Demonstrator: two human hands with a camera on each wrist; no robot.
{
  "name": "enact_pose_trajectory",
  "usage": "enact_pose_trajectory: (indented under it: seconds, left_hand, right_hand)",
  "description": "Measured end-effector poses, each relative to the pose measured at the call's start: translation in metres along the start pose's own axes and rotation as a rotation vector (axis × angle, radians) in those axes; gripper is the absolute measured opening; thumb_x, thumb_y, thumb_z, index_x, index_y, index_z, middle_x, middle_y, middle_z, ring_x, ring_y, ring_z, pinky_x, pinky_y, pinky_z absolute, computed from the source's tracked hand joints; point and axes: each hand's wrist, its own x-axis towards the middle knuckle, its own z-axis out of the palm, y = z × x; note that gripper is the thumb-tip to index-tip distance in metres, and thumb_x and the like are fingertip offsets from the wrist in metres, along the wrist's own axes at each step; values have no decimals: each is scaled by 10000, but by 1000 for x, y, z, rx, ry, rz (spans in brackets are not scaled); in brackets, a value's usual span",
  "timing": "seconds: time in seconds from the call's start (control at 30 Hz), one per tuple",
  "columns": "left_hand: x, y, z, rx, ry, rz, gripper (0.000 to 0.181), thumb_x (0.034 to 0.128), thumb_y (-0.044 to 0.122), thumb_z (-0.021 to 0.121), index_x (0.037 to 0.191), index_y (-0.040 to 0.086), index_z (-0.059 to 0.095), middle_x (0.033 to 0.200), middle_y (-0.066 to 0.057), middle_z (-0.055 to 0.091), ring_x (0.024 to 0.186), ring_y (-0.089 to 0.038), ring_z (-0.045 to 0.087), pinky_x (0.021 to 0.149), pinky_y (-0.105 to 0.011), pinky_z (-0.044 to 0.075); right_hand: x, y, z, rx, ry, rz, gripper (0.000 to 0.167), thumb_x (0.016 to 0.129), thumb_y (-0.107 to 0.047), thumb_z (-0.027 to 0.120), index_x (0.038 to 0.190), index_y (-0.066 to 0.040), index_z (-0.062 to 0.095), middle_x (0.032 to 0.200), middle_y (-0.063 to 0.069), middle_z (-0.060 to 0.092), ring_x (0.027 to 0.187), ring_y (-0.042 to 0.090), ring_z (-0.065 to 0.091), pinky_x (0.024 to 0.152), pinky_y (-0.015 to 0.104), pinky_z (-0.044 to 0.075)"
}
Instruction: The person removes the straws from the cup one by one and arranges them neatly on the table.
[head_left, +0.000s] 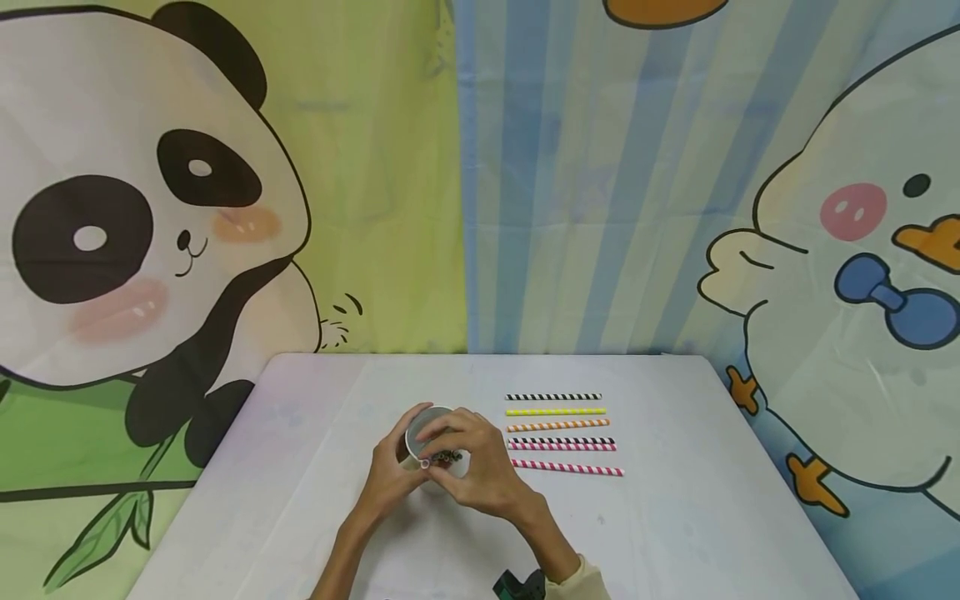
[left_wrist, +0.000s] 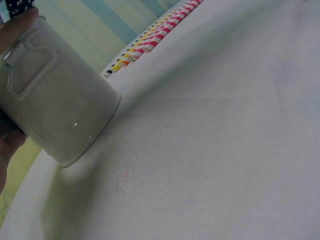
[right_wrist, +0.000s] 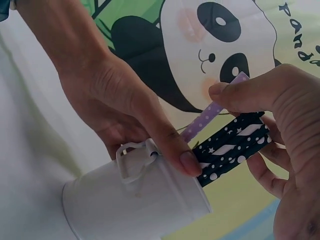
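My left hand (head_left: 390,471) grips a white metal bucket (left_wrist: 65,100) with a small wire handle on its side. The bucket is tilted, its mouth towards me in the head view. Several dark straws (right_wrist: 232,150) with white dots, stars and stripes stick out of the mouth, along with a purple dotted straw (right_wrist: 204,121). My right hand (right_wrist: 295,115) is at the mouth, its thumb and fingers pinching the purple straw near its outer end. Its other fingers are close behind the dark straws; whether they touch is unclear. The straws' lower ends are hidden inside the bucket.
Right of the hands, several striped paper straws lie in a row on the white table (head_left: 675,517): black-and-white (head_left: 553,397), yellow (head_left: 555,412), orange (head_left: 558,425), and pink or red (head_left: 567,468). Cartoon-printed curtains (head_left: 390,167) hang behind the table.
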Motion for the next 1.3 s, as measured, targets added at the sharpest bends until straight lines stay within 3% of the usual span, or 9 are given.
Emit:
enact_pose_trajectory:
  seconds: [0.33, 0.67, 0.8, 0.97, 1.17, 1.3]
  left_hand:
    - [0, -3, -1, -3, -2, 3, 849, 928, 144, 884, 1657, 200, 452, 1547, -168, 614, 1311, -137, 690, 1059, -272, 587]
    - [-1, -3, -1, 49, 31, -28, 830, 914, 228, 905, 1634, 253, 491, 1499, -50, 674, 1344, -209, 669, 1043, -293, 591]
    - [0, -2, -1, 47, 37, -46, 829, 903, 233, 905, 1625, 300, 502, 1484, -29, 682, 1311, -171, 670, 1033, -297, 589]
    - [0, -3, -2, 42, 26, -38, 836, 909, 221, 889, 1639, 289, 488, 1424, -87, 700, 1104, -86, 683, 895, -255, 597]
    - [0, -7, -1, 34, 12, 36, 869, 909, 163, 902, 1657, 154, 461, 1511, -177, 652, 1238, -251, 743, 992, -258, 607]
    - [-1, -6, 0, 44, 23, 22, 877, 899, 194, 918, 1652, 147, 471, 1522, -113, 662, 1284, -264, 721, 1046, -253, 582]
  right_hand:
    - [6, -8, -4, 95, 5, 0, 185, 867, -49, 893, 1002, -175, 874, 1157, -19, 809, 1095, 151, 720, 1022, 362, 578]
    - [11, -16, -7, 96, 24, -3, 200, 912, -117, 873, 1068, -243, 874, 1076, -93, 826, 1090, 89, 759, 978, 313, 551]
    - [13, -18, -7, 125, 37, 8, 198, 919, -121, 876, 1098, -207, 863, 1058, -75, 841, 1069, 96, 771, 972, 310, 562]
    - [15, -20, -7, 233, 77, 26, 187, 916, -85, 877, 1094, -139, 855, 1051, -4, 856, 1049, 125, 793, 1001, 352, 595]
    - [20, -23, -11, 416, 130, 72, 124, 935, -21, 840, 1043, -81, 849, 1011, 101, 845, 996, 192, 805, 1003, 400, 631]
    - [23, -25, -15, 445, 177, 91, 126, 922, 6, 840, 1034, -52, 846, 1003, 136, 837, 996, 191, 801, 966, 385, 637]
